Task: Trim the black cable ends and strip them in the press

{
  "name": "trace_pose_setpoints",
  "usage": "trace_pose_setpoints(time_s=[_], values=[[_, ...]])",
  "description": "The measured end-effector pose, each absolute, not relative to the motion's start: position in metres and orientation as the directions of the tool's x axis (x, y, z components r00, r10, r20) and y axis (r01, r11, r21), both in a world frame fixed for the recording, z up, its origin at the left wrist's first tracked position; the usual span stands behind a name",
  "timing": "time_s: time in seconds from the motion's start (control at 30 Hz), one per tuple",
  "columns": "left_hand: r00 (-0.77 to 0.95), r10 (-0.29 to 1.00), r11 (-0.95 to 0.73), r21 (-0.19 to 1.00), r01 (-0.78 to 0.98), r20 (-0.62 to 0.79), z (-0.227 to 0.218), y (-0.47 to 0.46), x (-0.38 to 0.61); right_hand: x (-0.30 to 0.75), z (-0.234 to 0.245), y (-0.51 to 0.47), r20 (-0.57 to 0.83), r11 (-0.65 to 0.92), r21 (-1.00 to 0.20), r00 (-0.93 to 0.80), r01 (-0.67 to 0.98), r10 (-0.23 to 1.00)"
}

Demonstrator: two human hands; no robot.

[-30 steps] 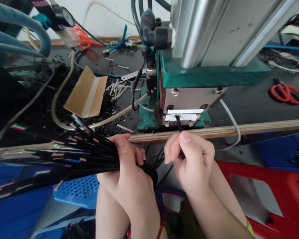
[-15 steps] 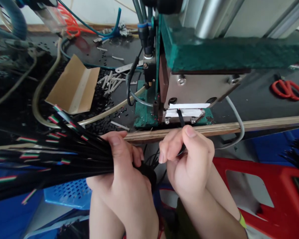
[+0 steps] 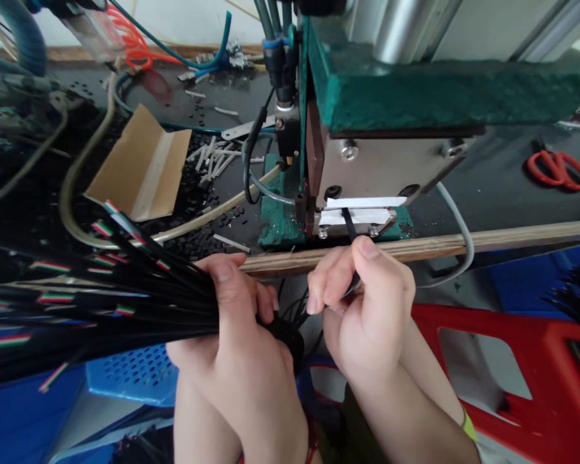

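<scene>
Cable (image 3: 350,227) has advanced, coloured tip now hidden at strips (image 3: 374,217) | axis up-left from right hand (image 3: 379,303), nearer, pinching it | left hand (image 3: 246,316) gripping bundle (image 3: 176,303)

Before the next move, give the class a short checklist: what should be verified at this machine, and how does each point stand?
1. Left grip around the cable bundle: ok.
2. Right grip on the single cable: ok.
3. Right grip apart from the white strips: ok.
4. Single cable squarely placed at the strips: cannot tell, too small.
5. Bench free of black scraps: not ok, scattered left of the machine.
</scene>
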State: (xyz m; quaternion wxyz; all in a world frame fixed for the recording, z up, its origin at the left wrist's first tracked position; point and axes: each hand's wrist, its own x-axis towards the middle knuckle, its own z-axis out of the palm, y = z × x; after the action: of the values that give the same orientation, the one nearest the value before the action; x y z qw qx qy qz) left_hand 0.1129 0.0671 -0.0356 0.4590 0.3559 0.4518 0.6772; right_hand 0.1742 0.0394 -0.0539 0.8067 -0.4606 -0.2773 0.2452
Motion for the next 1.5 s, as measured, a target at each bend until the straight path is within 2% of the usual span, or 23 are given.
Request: trace_pose_setpoints(time_s=[0.1, 0.27, 0.5, 0.73, 0.9, 1.07, 1.2, 1.5], values=[[-0.318, 0.947, -0.155, 0.940, -0.305, 0.053, -0.035, 0.067, 0.113, 0.174, -0.055, 0.040, 0.236, 0.500, -0.851, 0.733, -0.161, 0.638], [-0.329, 0.941, -0.186, 0.935, -0.301, 0.082, -0.038, 0.069, 0.113, 0.173, -0.056, 0.040, 0.216, 0.481, -0.861, 0.737, -0.165, 0.641], [-0.332, 0.941, -0.176, 0.937, -0.302, 0.069, -0.038, 0.067, 0.112, 0.174, -0.059, 0.040, 0.230, 0.564, -0.784, 0.723, -0.259, 0.652], [-0.313, 0.948, -0.166, 0.937, -0.307, 0.065, -0.037, 0.066, 0.111, 0.173, -0.064, 0.041, 0.248, 0.571, -0.787, 0.729, -0.231, 0.637], [-0.293, 0.955, -0.139, 0.929, -0.343, 0.035, -0.037, 0.069, 0.105, 0.177, -0.076, 0.038, 0.341, 0.598, -0.782, 0.683, -0.175, 0.646], [-0.193, 0.979, -0.142, 0.910, -0.389, 0.070, -0.042, 0.069, 0.090, 0.183, -0.089, 0.031, 0.488, 0.607, -0.789, 0.499, -0.100, 0.716], [-0.188, 0.975, -0.174, 0.928, -0.330, 0.116, -0.040, 0.062, 0.080, 0.184, -0.091, 0.025, 0.579, 0.642, -0.766, 0.411, -0.023, 0.705], [-0.190, 0.975, -0.174, 0.923, -0.344, 0.113, -0.039, 0.057, 0.061, 0.176, -0.087, 0.021, 0.600, 0.634, -0.773, 0.351, 0.020, 0.719]])
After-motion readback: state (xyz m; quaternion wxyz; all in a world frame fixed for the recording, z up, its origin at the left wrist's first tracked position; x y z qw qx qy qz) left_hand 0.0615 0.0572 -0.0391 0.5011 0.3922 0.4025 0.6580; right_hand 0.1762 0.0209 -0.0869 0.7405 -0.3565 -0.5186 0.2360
